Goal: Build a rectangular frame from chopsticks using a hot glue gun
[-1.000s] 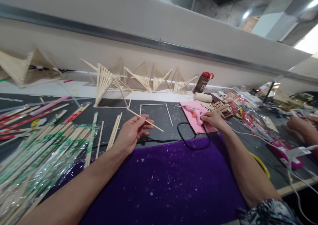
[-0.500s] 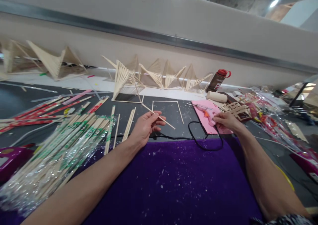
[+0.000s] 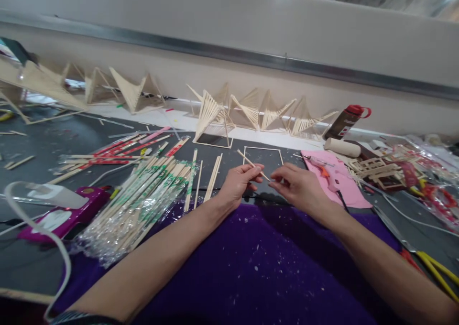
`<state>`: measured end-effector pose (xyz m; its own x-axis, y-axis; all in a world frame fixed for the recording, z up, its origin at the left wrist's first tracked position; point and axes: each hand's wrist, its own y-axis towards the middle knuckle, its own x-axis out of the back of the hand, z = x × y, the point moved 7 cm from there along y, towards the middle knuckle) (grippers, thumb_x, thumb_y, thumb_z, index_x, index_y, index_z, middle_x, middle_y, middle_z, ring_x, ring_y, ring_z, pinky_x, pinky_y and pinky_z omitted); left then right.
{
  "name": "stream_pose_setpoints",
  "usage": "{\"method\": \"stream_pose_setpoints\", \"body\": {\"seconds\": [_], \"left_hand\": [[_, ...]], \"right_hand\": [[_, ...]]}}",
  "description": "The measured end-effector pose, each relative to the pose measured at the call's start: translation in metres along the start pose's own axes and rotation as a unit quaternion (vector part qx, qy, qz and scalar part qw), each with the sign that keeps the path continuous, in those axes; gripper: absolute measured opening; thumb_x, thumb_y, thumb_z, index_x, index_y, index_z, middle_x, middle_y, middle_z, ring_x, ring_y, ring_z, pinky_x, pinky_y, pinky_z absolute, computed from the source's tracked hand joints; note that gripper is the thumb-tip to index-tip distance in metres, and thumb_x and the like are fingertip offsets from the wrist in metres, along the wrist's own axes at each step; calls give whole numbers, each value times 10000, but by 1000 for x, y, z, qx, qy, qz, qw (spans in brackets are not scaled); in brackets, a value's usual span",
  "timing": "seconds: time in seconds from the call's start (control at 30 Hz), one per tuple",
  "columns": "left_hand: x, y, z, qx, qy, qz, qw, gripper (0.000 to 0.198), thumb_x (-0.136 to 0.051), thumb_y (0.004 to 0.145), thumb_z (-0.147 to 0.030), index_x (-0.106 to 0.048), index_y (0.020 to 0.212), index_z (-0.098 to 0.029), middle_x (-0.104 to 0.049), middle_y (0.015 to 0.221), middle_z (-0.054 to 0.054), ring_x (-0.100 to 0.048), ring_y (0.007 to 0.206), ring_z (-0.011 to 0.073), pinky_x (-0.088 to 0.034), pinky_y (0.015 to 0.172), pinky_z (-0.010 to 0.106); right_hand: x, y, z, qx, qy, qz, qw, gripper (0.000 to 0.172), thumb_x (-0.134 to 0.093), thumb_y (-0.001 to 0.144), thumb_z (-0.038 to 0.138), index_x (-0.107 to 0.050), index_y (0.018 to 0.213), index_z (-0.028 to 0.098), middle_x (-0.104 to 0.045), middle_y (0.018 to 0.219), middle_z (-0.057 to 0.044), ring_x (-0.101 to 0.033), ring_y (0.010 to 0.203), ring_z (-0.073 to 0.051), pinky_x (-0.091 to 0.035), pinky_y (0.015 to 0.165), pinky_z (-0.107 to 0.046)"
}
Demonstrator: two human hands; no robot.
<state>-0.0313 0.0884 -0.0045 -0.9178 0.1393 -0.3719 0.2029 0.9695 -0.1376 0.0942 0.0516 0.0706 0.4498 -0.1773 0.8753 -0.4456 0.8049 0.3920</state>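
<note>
My left hand (image 3: 244,181) pinches a thin wooden stick (image 3: 255,165) between thumb and fingers, and the stick slants down to the right. At its lower right end my right hand (image 3: 296,186) has its thumb and fingers closed together, with the fingertips meeting the tip. Just behind the hands, a frame of thin sticks (image 3: 263,148) lies flat on the dark table. To the right, a pink glue gun (image 3: 328,172) rests on a pink sheet (image 3: 349,184). Several loose sticks (image 3: 214,177) lie left of my left hand.
Plastic-wrapped stick bundles (image 3: 143,200) and a purple device with a white plug (image 3: 64,215) are at left. Twisted stick models (image 3: 211,117) line the back wall. A red-capped bottle (image 3: 346,122) stands at back right. Yellow-handled tool (image 3: 435,270) lies front right; purple cloth (image 3: 251,267) covers the front.
My right hand has let go of the glue gun and moved left to the stick's end. The gun now lies on the pink sheet. The view has swung left.
</note>
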Motion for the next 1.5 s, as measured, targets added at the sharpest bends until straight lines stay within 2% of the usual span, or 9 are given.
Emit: {"method": "stream_pose_setpoints", "body": {"seconds": [0.17,0.37,0.53,0.7,0.8,0.97,1.13,1.33,1.5], "left_hand": [[2,0,-2,-16,11,-3,1000,276,-685,675,-327,-684,864,-126,-659,845,73,-573,672,114,-369,443,173],[5,1,-8,-39,27,-8,999,301,-671,679,-359,-696,888,-143,-658,897,80,-555,699,122,-375,453,172],[4,1,-10,-52,27,-6,998,307,-672,680,-368,-693,884,-140,-646,985,97,-556,692,110,-382,443,161],[8,5,-11,37,111,55,992,268,-702,639,-257,-682,866,-117,-674,844,122,-599,619,135,-402,427,190],[29,13,-17,64,239,60,967,185,-667,646,-211,-687,812,-129,-672,685,94,-579,503,131,-356,383,193],[63,28,-46,-95,444,-32,890,106,-641,596,-124,-705,636,-198,-586,463,3,-494,410,104,-327,413,201],[57,29,-50,-173,522,-18,835,159,-647,579,-114,-721,654,-234,-657,603,15,-550,570,148,-366,544,236],[39,26,-36,-218,617,48,755,239,-566,732,-173,-705,905,-262,-663,904,28,-569,822,175,-382,723,263],[34,25,-26,-229,675,90,696,238,-522,795,-210,-686,949,-286,-617,945,28,-538,877,174,-371,742,265]], "right_hand": [[-21,16,12,32,-135,-38,990,297,-412,882,403,-636,886,209,-616,780,-35,-547,646,-125,-283,508,-229],[-17,22,6,-1,-121,-89,989,276,-428,874,394,-602,825,186,-615,807,-33,-535,612,-108,-283,506,-227],[-21,26,6,8,-146,-74,986,296,-375,896,355,-612,850,184,-625,811,-48,-555,659,-128,-268,504,-234],[-7,32,-11,-19,-165,-64,984,241,-395,874,298,-608,849,187,-637,835,-43,-556,663,-131,-252,493,-243],[3,35,-27,-16,-144,-22,989,179,-441,841,283,-604,866,212,-644,861,-23,-554,678,-130,-274,513,-239],[-6,32,-39,27,-136,94,986,172,-453,814,242,-624,826,225,-642,835,-19,-549,679,-132,-282,526,-248],[-17,29,-40,44,-142,135,980,150,-466,777,226,-616,773,224,-629,812,-5,-526,634,-116,-260,501,-251],[-30,28,-39,53,-153,163,973,133,-475,772,206,-607,769,214,-627,785,-14,-514,609,-117,-236,491,-258],[-43,26,-41,56,-164,176,969,121,-482,773,220,-604,779,220,-629,786,-21,-496,581,-117,-210,493,-266]]}}
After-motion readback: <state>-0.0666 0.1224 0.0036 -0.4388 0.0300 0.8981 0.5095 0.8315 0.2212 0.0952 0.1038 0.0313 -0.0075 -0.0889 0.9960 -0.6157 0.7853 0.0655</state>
